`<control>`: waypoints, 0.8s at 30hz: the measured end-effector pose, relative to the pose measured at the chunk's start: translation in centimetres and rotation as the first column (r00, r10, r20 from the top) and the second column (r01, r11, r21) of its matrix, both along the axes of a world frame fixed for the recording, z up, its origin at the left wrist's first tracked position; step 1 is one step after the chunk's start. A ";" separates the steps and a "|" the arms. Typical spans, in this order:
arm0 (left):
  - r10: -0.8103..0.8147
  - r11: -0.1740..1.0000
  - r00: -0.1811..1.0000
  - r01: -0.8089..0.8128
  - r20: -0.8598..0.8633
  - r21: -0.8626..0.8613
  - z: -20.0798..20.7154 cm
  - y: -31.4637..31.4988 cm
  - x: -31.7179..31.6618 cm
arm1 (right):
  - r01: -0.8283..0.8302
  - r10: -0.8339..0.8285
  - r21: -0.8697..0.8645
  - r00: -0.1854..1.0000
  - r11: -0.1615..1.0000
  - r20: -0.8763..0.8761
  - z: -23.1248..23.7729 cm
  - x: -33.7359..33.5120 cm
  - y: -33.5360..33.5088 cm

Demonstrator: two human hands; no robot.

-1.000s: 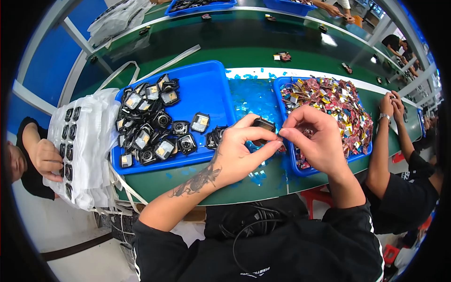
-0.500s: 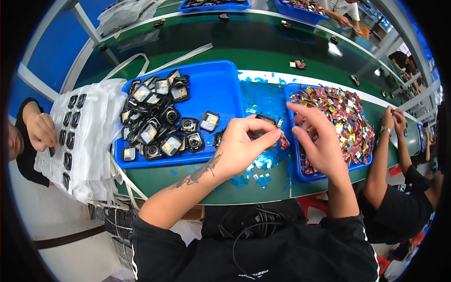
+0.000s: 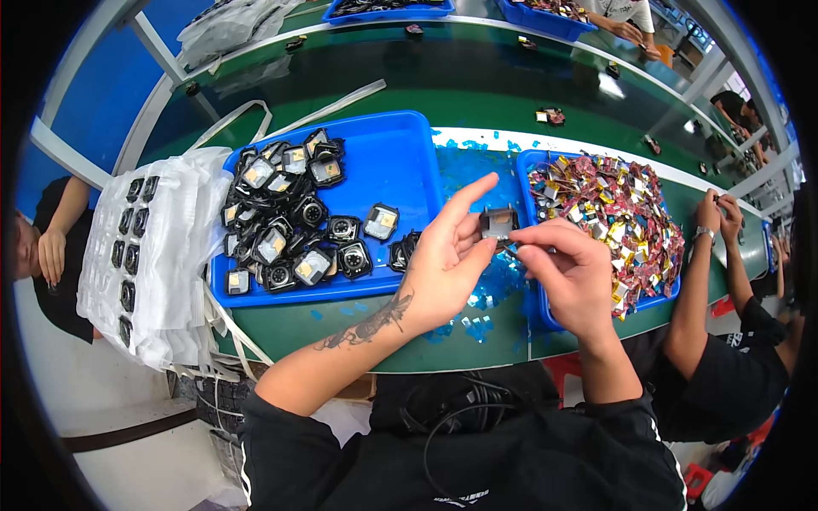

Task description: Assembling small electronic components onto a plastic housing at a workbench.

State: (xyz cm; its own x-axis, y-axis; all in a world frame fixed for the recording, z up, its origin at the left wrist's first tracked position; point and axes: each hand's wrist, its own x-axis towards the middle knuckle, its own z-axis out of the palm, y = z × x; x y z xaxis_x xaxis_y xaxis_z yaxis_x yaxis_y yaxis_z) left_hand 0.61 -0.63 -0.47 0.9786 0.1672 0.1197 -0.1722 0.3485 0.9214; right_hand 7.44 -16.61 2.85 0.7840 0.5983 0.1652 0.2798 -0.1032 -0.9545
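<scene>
My left hand (image 3: 447, 268) holds a black smartwatch case (image 3: 498, 223) between thumb and fingers, its index finger stretched out past it. The case is tilted, with a greyish panel inside its frame showing. My right hand (image 3: 573, 277) meets the case's lower right corner with thumb and index finger pinched together. Whatever lies between those fingertips is too small and covered to make out. To the left, a blue tray (image 3: 396, 136) bears a heap of similar watch cases (image 3: 271, 244). Close by on the right, a blue bin (image 3: 528, 170) is full of small red, yellow and silver electronic parts (image 3: 618, 221).
Blue film scraps (image 3: 481, 294) litter the green bench between tray and bin. Beyond runs a green conveyor (image 3: 460, 77) with scattered parts. White foam sheets (image 3: 162, 289) holding watch cases are stacked at left. Co-workers' hands (image 3: 51, 255) show at left, (image 3: 720, 213) right and far right.
My right hand has come left and closed to a pinch at the watch case. My left hand has turned, showing the case's inside. Parts on the conveyor have shifted right.
</scene>
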 end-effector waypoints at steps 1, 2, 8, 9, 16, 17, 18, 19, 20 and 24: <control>-0.002 1.000 1.000 0.002 -0.002 0.002 -0.1 -0.1 0.0 | 0.002 -0.002 0.002 1.000 1.000 -0.002 0.0 -0.1 0.3; 0.004 1.000 1.000 -0.004 -0.018 -0.001 -0.4 -0.1 0.1 | 0.013 -0.012 -0.016 0.997 1.000 0.076 0.0 -0.2 0.5; 0.157 0.986 0.987 -0.156 -0.023 0.061 -0.3 0.6 0.0 | -0.030 0.028 -0.030 0.999 0.999 -0.043 0.7 -0.8 0.0; 0.193 0.981 0.981 -0.192 -0.015 0.033 -0.4 0.9 0.3 | -0.043 0.041 -0.030 0.998 0.999 -0.048 0.8 -0.9 -0.4; 0.002 0.983 0.998 -0.013 -0.060 -0.182 0.0 0.1 0.1 | 0.150 -0.084 -0.106 0.880 0.983 0.467 -0.8 -0.8 1.4; -0.010 0.973 0.997 -0.008 -0.077 -0.230 0.4 0.2 0.2 | 0.154 -0.087 -0.107 0.879 0.982 0.469 -0.8 -0.7 1.4; -0.011 0.973 0.997 -0.007 -0.077 -0.231 0.4 0.2 0.1 | 0.180 -0.121 -0.083 0.873 0.980 0.472 -0.8 -0.8 1.5; 0.002 0.979 0.999 -0.013 -0.053 -0.204 0.3 0.2 0.0 | 0.207 -0.155 -0.059 0.866 0.977 0.476 -0.9 -0.8 1.5; 0.014 0.984 0.999 -0.019 -0.029 -0.176 0.3 0.3 0.0 | 0.200 -0.149 -0.061 0.871 0.978 0.468 -0.9 -0.8 1.4; 0.033 0.997 0.999 -0.036 -0.043 -0.064 0.2 0.3 0.0 | 0.256 -0.226 -0.019 0.886 0.967 0.404 -1.0 -0.9 1.1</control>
